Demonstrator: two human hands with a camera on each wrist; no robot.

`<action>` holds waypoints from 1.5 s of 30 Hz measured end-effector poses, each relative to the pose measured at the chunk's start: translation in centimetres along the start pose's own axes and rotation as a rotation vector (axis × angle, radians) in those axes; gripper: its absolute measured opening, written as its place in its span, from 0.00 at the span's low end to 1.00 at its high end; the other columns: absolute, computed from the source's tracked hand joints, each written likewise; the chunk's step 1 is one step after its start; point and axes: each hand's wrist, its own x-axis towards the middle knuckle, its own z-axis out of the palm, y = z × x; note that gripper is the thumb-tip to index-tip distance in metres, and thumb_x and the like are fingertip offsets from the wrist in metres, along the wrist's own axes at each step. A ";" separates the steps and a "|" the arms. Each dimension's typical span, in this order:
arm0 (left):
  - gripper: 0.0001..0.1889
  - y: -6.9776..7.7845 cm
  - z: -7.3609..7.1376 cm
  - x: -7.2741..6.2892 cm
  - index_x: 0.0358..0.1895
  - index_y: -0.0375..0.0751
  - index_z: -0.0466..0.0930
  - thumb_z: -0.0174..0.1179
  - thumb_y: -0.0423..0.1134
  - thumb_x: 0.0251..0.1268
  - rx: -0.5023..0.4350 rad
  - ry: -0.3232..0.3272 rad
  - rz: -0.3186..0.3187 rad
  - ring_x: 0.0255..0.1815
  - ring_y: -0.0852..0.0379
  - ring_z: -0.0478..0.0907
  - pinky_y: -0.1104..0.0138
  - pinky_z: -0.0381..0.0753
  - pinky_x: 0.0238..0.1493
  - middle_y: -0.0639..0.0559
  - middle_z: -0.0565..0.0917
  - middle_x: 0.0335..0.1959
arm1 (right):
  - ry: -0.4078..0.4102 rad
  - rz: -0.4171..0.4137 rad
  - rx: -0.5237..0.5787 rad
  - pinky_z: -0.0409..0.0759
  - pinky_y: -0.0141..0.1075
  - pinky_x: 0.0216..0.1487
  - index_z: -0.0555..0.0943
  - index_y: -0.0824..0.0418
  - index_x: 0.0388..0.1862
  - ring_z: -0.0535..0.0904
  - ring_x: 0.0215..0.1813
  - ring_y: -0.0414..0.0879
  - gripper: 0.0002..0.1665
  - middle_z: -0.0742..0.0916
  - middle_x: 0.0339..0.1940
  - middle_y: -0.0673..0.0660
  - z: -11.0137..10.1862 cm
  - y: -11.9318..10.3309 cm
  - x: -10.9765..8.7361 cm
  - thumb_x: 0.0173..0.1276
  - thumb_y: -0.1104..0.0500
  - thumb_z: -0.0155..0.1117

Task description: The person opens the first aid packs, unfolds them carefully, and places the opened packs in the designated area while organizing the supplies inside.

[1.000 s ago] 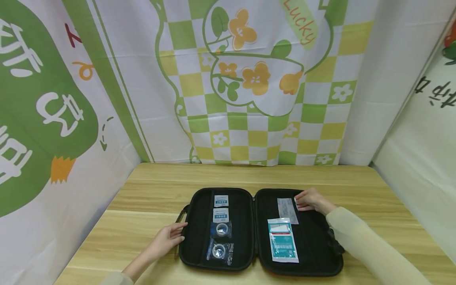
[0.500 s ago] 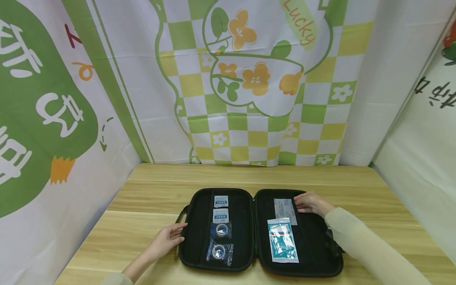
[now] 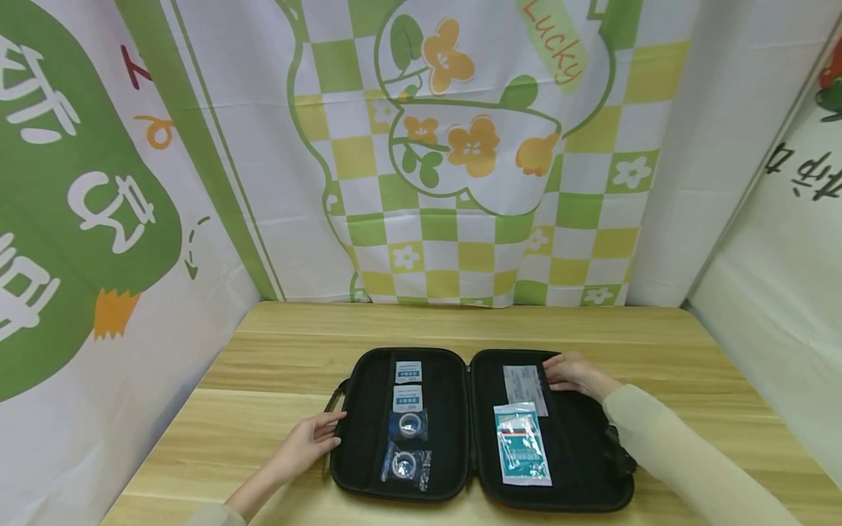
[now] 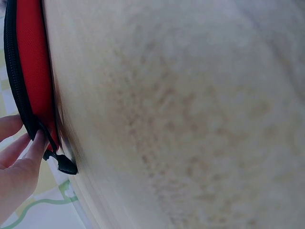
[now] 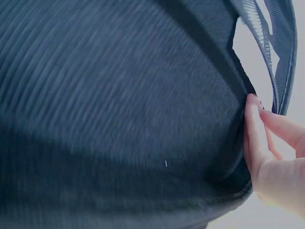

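A black zip case lies spread open, its left half [image 3: 450,431] and right half [image 3: 579,446] flat. My left hand [image 3: 302,442] holds the left rim; in the left wrist view its fingers [image 4: 35,152] sit on the rim beside the zip. My right hand [image 3: 579,374] pinches a black fabric edge at the top of the right half. Close by its fingertips [image 5: 251,102] in the right wrist view is a bright white patch. A pale printed packet [image 3: 524,387] lies left of that hand, partly under a teal and white packet [image 3: 522,449].
Two small white and blue sachets [image 3: 408,398] lie in the left half, above two clear bags [image 3: 409,424] with white tape rolls. A strap handle [image 3: 338,394] sticks out left, a black buckle [image 3: 618,449] at the right. Wooden table [image 3: 283,365] surrounds the case.
The pale printed packet has shifted slightly left. A bit of white seen at my right fingertips a second ago no longer shows there. My left hand stays in place.
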 end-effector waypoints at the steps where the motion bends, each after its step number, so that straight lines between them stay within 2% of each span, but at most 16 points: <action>1: 0.22 0.0 0.0 0.0 0.55 0.22 0.66 0.54 0.26 0.56 -0.002 0.001 -0.001 0.52 0.33 0.69 0.59 0.73 0.48 0.23 0.64 0.55 | 0.031 0.007 -0.068 0.78 0.44 0.40 0.64 0.81 0.52 0.78 0.39 0.53 0.20 0.79 0.40 0.71 0.9 -1.8 -1.9 0.63 0.70 0.49; 4: 0.22 0.2 0.0 -0.1 0.55 0.22 0.65 0.54 0.25 0.56 0.001 0.002 0.001 0.52 0.33 0.69 0.59 0.73 0.48 0.23 0.64 0.55 | 0.040 -0.038 -0.184 0.78 0.45 0.40 0.62 0.85 0.51 0.78 0.39 0.55 0.20 0.78 0.40 0.74 2.2 -4.8 -5.3 0.63 0.73 0.46; 8: 0.22 0.5 -0.1 -0.1 0.55 0.22 0.66 0.54 0.25 0.56 0.000 0.004 0.001 0.52 0.33 0.68 0.59 0.73 0.48 0.23 0.64 0.55 | 0.043 -0.078 -0.270 0.78 0.46 0.39 0.63 0.87 0.49 0.78 0.37 0.58 0.19 0.77 0.39 0.75 2.7 -6.2 -7.4 0.61 0.74 0.46; 14: 0.22 0.4 -0.1 -0.1 0.55 0.22 0.65 0.54 0.25 0.56 -0.005 -0.005 0.001 0.52 0.33 0.68 0.59 0.73 0.49 0.23 0.64 0.56 | 0.055 -0.148 -0.301 0.79 0.45 0.35 0.67 0.85 0.47 0.79 0.34 0.54 0.18 0.80 0.35 0.72 2.7 -6.3 -8.7 0.59 0.73 0.49; 24: 0.22 0.4 0.0 0.0 0.55 0.21 0.65 0.54 0.25 0.56 -0.011 -0.003 0.008 0.52 0.32 0.68 0.59 0.73 0.49 0.22 0.64 0.55 | 0.064 -0.324 -0.436 0.79 0.42 0.36 0.72 0.80 0.45 0.77 0.38 0.53 0.16 0.79 0.39 0.71 3.0 -6.5 -10.2 0.59 0.71 0.52; 31: 0.22 0.3 0.0 0.0 0.55 0.21 0.65 0.54 0.25 0.56 -0.007 0.001 0.007 0.52 0.32 0.68 0.59 0.73 0.49 0.22 0.65 0.55 | 0.024 -0.347 -0.437 0.79 0.40 0.35 0.74 0.78 0.44 0.77 0.38 0.50 0.16 0.80 0.37 0.67 4.2 -6.1 -11.8 0.57 0.70 0.55; 40: 0.21 0.3 0.0 0.1 0.55 0.21 0.65 0.54 0.24 0.56 0.003 0.004 0.011 0.52 0.32 0.68 0.59 0.73 0.49 0.22 0.65 0.54 | -0.062 -0.387 -0.410 0.79 0.37 0.33 0.72 0.79 0.47 0.77 0.36 0.50 0.21 0.79 0.39 0.69 5.2 -5.4 -13.1 0.54 0.69 0.57; 45: 0.22 0.3 0.1 0.1 0.55 0.21 0.65 0.54 0.24 0.56 0.002 -0.004 0.016 0.52 0.32 0.67 0.59 0.73 0.49 0.23 0.64 0.55 | -0.080 -0.384 -0.413 0.78 0.37 0.34 0.71 0.78 0.49 0.77 0.35 0.49 0.24 0.78 0.40 0.68 5.7 -4.8 -13.7 0.53 0.67 0.61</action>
